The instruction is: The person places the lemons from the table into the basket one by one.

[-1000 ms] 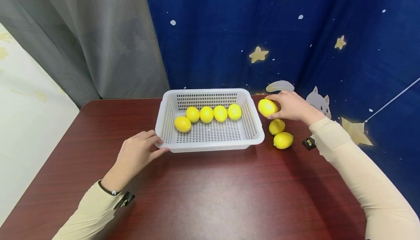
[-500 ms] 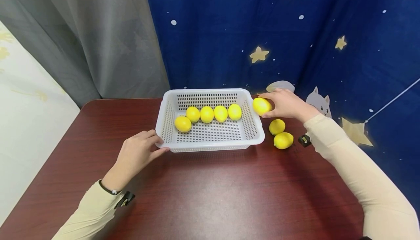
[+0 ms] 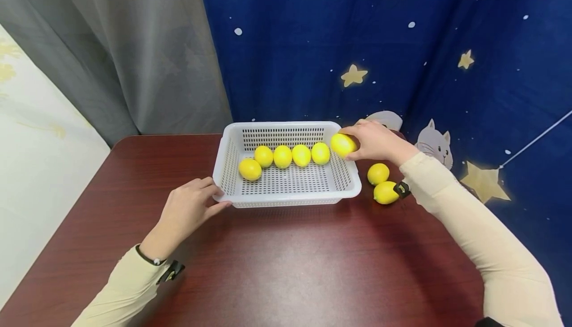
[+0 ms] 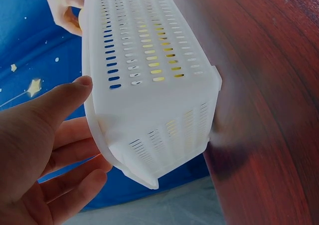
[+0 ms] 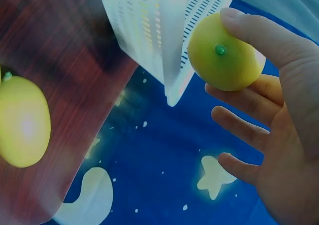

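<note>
Now, right hand in the head view: the hand [image 3: 373,140] is clamped on a lemon [image 3: 343,145], held up at the right end of the basket [image 3: 286,198], overlapping its rim from this angle.
Left hand: this hand [image 3: 187,207] grips the near left corner of the basket, probably to steady it.
Inside the basket: a row of four lemons [image 3: 282,157], with a fifth lemon [image 3: 250,169] just in front of the row's left end.
On the bench [image 3: 277,257]: two loose lemons [image 3: 378,174] close together, right of the basket.
Step in hand: it looks like carrying the lemon over the rim.
Next move: it seems to call for bringing the lemon inward, lowering it and letting go without knocking the end of the row.
Basket corner in the left wrist view: the rim sits between thumb and fingers; yellow shows through the slots in the wall.
Held lemon in the right wrist view: thumb and forefinger pinch it beside the rim, green tip facing the camera; the other fingers stand away from it.
</note>
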`<state>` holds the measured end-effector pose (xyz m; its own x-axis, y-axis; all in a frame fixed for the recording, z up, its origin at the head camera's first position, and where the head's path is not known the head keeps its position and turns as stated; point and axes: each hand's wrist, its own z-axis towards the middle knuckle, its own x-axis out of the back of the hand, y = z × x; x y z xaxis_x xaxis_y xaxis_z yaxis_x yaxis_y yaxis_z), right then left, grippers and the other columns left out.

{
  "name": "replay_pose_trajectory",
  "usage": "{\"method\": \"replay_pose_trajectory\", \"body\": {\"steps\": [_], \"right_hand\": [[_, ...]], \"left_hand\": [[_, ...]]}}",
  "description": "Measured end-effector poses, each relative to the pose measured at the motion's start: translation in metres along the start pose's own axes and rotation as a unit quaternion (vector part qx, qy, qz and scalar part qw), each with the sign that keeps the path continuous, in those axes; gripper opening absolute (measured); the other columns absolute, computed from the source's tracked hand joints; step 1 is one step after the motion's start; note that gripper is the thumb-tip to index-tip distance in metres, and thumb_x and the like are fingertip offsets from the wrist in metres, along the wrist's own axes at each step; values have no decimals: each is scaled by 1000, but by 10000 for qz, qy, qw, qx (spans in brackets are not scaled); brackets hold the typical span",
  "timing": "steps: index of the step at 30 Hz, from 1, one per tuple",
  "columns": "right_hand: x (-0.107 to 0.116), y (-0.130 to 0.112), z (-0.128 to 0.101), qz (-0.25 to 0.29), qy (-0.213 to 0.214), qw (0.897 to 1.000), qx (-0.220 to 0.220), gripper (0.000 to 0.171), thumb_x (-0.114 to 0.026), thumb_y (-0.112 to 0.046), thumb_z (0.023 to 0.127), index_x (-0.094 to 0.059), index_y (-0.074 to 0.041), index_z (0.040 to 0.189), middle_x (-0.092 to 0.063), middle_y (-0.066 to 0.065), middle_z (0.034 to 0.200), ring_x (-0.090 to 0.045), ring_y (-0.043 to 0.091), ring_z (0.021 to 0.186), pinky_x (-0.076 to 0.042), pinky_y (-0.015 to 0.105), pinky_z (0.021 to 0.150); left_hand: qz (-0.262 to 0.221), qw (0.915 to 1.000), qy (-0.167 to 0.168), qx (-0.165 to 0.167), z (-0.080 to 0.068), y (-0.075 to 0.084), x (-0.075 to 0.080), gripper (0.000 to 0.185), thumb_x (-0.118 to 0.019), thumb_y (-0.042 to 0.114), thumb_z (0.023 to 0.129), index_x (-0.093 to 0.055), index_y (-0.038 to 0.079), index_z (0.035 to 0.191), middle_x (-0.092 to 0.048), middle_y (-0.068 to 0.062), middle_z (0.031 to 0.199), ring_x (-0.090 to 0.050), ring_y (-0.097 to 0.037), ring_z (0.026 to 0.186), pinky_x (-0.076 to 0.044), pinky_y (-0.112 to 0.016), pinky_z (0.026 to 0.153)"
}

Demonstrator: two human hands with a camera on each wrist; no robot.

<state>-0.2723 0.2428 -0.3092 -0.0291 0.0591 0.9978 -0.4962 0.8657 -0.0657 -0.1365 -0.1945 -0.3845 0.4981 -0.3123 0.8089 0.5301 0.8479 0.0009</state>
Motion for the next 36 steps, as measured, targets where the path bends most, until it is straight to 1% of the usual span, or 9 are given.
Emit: {"method": "replay_pose_trajectory", "body": {"steps": [3, 7, 10, 14, 22, 25, 31, 36], "right_hand": [[-1, -5, 3, 34, 15, 10000, 90, 72, -82, -44, 74, -58, -18, 137, -70, 6, 119, -54, 25, 105, -43, 48, 96], [0, -14, 9, 38, 12, 9996, 263, 70, -81, -44, 75, -59, -18, 136, -71, 4, 115, -53, 24, 102, -43, 44, 91], [0, -20, 14, -25, -33, 9993, 382, 71, -82, -44, 75, -59, -18, 136, -71, 4, 117, -54, 24, 102, -43, 45, 93], [-3, -27, 22, -69, -125, 9986, 519, 72, -82, -44, 75, -58, -18, 137, -69, 6, 126, -55, 26, 108, -42, 48, 99], [-6, -42, 35, -44, -219, 9969, 750, 73, -82, -43, 74, -58, -18, 138, -66, 5, 132, -55, 26, 119, -39, 50, 107], [-6, -48, 40, -65, -262, 9963, 814, 72, -81, -43, 75, -57, -18, 138, -66, 4, 133, -54, 26, 121, -39, 50, 107], [-9, -57, 51, -11, -278, 9949, 973, 70, -82, -42, 75, -59, -20, 137, -67, 2, 131, -56, 25, 120, -41, 50, 107], [-11, -63, 59, 0, -252, 9935, 1111, 70, -82, -42, 74, -59, -20, 136, -68, 1, 129, -57, 25, 118, -41, 50, 107]], "left_hand": [[9, 10000, -10, 17, 0, 0, 0, 31, -88, 38, 68, -70, 15, 79, -62, 5, 75, -52, -11, 63, -46, -31, 51], [16, 10000, -45, 37, 0, 1, 1, 31, -88, 37, 68, -70, 15, 79, -62, 4, 74, -51, -10, 63, -46, -30, 51], [27, 10000, -68, 47, 0, 1, 1, 31, -88, 38, 68, -70, 15, 79, -62, 4, 74, -51, -10, 63, -45, -30, 51], [26, 10000, -62, 42, 0, 1, 0, 31, -88, 38, 68, -70, 15, 79, -62, 4, 74, -52, -11, 63, -46, -30, 51], [-21, 10000, -34, 46, -1, 0, -1, 31, -89, 36, 67, -70, 15, 79, -61, 4, 74, -50, -10, 62, -44, -29, 50], [-19, 10000, -27, 46, -1, 0, -1, 31, -89, 36, 67, -70, 15, 79, -61, 4, 74, -50, -9, 62, -44, -29, 50], [-23, 10000, -19, 45, -1, 0, -1, 31, -89, 37, 67, -70, 15, 79, -61, 5, 73, -50, -9, 62, -44, -29, 50], [-26, 10000, -75, 50, 0, 0, 0, 30, -88, 38, 68, -70, 16, 79, -61, 4, 74, -50, -9, 62, -44, -29, 51]]}}
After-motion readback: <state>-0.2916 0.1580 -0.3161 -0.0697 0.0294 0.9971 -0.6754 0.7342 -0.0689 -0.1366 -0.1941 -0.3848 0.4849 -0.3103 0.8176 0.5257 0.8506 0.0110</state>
